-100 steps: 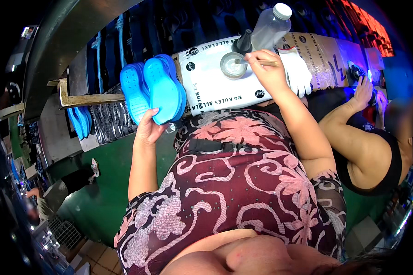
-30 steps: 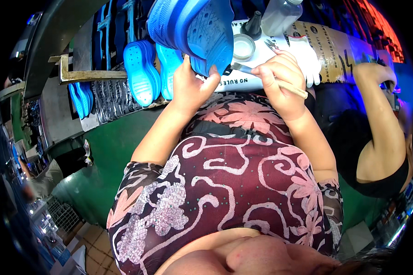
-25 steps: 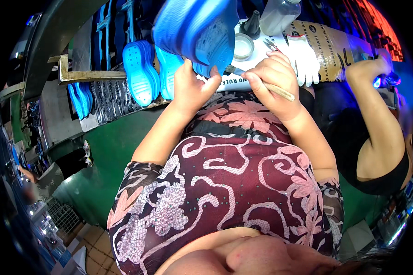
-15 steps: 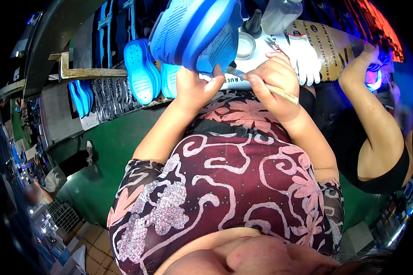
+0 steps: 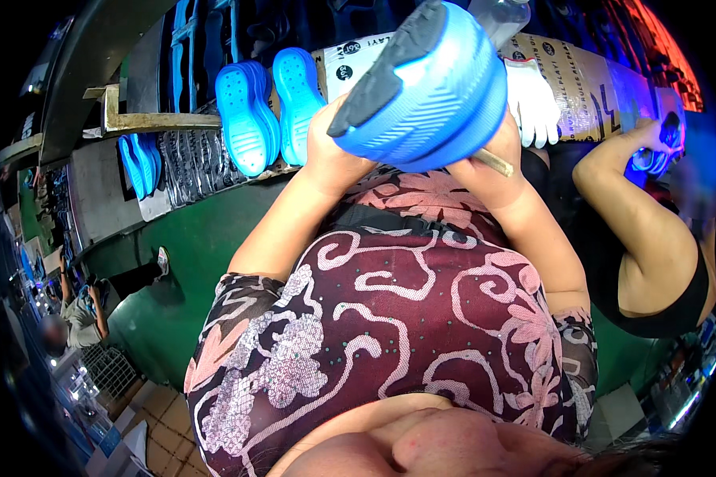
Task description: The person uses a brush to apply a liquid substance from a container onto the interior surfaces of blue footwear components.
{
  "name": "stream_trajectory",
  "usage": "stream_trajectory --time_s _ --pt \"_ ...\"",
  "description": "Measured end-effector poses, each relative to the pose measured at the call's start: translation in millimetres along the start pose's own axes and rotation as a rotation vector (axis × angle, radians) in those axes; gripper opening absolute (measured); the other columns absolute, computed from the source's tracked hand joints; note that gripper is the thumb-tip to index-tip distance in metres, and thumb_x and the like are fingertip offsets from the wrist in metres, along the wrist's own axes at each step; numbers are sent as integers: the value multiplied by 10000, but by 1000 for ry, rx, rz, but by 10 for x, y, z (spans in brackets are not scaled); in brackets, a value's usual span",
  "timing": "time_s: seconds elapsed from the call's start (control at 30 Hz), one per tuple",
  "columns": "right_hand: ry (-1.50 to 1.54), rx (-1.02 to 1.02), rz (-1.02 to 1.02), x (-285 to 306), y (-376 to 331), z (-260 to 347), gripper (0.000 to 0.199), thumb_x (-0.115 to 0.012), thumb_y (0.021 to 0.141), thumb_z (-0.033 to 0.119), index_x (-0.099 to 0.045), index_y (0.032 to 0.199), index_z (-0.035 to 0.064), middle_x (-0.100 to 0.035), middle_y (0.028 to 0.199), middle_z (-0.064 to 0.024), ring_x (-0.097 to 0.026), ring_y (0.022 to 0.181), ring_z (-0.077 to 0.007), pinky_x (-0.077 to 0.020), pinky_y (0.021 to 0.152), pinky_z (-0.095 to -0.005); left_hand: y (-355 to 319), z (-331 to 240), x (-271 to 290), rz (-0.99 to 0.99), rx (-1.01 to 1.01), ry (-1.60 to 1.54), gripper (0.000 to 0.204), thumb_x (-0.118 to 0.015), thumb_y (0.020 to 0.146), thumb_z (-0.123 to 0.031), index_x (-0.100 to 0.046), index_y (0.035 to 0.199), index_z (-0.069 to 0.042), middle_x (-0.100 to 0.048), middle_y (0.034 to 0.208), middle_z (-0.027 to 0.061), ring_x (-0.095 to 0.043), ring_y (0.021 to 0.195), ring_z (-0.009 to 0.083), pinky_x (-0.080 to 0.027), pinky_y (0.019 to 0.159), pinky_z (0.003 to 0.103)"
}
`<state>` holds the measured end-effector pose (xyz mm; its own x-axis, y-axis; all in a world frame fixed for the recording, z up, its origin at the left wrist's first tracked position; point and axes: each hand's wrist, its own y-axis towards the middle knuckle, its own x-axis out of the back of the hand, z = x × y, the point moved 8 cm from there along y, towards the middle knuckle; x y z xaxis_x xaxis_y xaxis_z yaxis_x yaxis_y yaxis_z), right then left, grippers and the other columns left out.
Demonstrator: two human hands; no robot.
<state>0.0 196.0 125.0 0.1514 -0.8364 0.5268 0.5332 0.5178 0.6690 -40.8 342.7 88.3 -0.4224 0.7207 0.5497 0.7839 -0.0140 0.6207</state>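
Fingers of the left hand (image 5: 334, 149) are closed around the left end of a blue shoe bottom (image 5: 433, 103), though most of them hide behind it. Fingers of the right hand (image 5: 509, 147) seem to be curled around a brush (image 5: 495, 164); only its pale handle pokes out, and the brush tip is hidden. This blue shoe bottom is held up in the air above the lap, tipped on its side, with its black underside turned to the upper left. It looks like the step in hand is brushing the far side of the shoe bottom, but I cannot see the brush touch it. I think the next move calls for a firm left hold and a gentle, steady right hand. Now the counting: one blue shoe bottom is held up, and one brush is out. On the bench (image 5: 102, 195) lie at least two more blue pieces (image 5: 247, 119), side by side; extra edges show, so there may be more in the piles. At least one white glove (image 5: 533, 107) lies on one brown pack (image 5: 577, 79). One white pack (image 5: 362, 57) and one clear bottle (image 5: 501, 20) are partly hidden.
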Motion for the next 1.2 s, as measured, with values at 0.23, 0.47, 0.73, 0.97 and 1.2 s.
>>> stream_trajectory --time_s 0.23,0.47,0.73,0.97,1.2 --pt "-88 -38 8 183 -57 -7 129 -671 751 103 -618 637 74 -534 583 -45 -518 575 -224 -402 708 -339 34 61 10 -5 11 -24 334 -631 705 -18 -619 1036 27 -631 1024 140 -614 955 280 -472 866 381" --pt "-32 -276 -196 605 -360 -426 210 -564 861 74 -629 672 11 -580 627 -77 -556 656 -228 -447 652 -324 341 220 437 -23 631 -821 644 -657 760 -73 -326 1305 21 -580 1054 159 -611 676 170 -505 531 257" --pt "-42 -477 -205 603 -567 -614 226 -604 850 145 -633 646 52 -606 646 -105 -568 643 -285 -419 633 -363 1002 -597 -177 921 502 -1137 834 -692 699 -203 -271 1375 48 -620 912 144 -578 457 99 -465 355 201" --pt "-46 -525 -334 676 -557 -486 218 -578 858 79 -622 656 10 -581 615 -102 -555 621 -252 -424 611 -344 3645 -1106 -1385 482 602 -1587 407 -603 896 -226 -474 1174 41 -617 1064 214 -659 890 223 -548 752 237" --pt "11 -569 -406 665 -821 -713 240 -553 889 97 -630 682 2 -570 595 -80 -552 585 -177 -419 571 -305 2654 -1857 -881 721 86 -1379 412 -524 933 -297 -479 1232 -17 -650 916 146 -630 749 171 -484 690 242"
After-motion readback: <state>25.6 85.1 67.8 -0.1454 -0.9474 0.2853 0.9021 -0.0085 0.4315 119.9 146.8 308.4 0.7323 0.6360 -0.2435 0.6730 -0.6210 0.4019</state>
